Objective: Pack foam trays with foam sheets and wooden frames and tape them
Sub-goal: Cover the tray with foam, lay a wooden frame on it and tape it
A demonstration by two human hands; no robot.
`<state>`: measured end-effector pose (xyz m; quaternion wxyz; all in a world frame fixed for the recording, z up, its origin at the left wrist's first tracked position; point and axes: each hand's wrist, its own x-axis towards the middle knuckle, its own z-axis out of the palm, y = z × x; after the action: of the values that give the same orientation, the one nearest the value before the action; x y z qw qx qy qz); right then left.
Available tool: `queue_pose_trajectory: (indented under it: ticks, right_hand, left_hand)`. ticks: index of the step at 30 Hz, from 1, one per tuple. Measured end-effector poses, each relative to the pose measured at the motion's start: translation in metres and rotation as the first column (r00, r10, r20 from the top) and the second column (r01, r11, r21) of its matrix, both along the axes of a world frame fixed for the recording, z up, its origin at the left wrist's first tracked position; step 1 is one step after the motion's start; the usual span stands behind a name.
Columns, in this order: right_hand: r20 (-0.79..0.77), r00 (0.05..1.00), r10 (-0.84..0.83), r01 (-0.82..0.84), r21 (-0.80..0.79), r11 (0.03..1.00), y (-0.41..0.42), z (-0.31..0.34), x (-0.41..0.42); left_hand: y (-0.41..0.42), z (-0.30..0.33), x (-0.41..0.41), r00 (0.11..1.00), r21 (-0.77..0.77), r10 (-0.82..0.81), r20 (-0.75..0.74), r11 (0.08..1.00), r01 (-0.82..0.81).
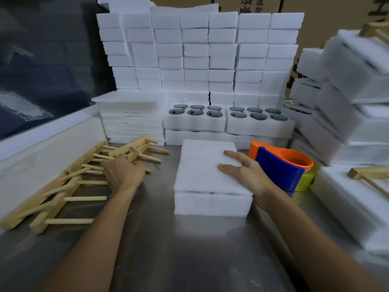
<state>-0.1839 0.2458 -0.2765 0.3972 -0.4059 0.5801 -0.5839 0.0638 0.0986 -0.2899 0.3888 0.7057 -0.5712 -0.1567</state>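
Foam tray point(212, 204), sheet-covered, sits centre on my table point(168, 249); my right hand point(246, 173) lies flat on it, my left hand point(124, 172) seemingly curls on wooden frames point(69, 186). Beyond, open trays point(227, 123) hold dark discs point(214, 113); carton point(242, 5) print is unreadable.

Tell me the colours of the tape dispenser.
Blue body with orange parts on the tape dispenser, seen in the head view.

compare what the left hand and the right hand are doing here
The left hand reaches into the pile of wooden frames, fingers curled among the pegs; the right hand lies flat, fingers straight, on the foam sheet covering the tray. Both rest on task materials on the metal table.
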Motion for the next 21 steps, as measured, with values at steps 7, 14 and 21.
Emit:
queue_pose_trajectory:
  ticks: [7,14,21]
  right_hand:
    - [0.029,1.000,0.008,-0.007,-0.015,1.000,-0.001,-0.002,-0.001]
    - [0.053,0.998,0.014,-0.012,-0.025,1.000,0.000,-0.001,0.001]
    - [0.059,0.998,0.015,-0.014,-0.018,1.000,0.002,0.002,0.003]
  left_hand:
    - [-0.007,-0.001,0.010,0.995,-0.143,0.078,-0.057,0.986,-0.085]
    - [-0.023,0.005,0.015,0.736,0.081,0.126,-0.665,0.992,-0.097]
    - [-0.025,0.025,0.024,0.102,0.115,0.093,-0.990,0.965,0.236]
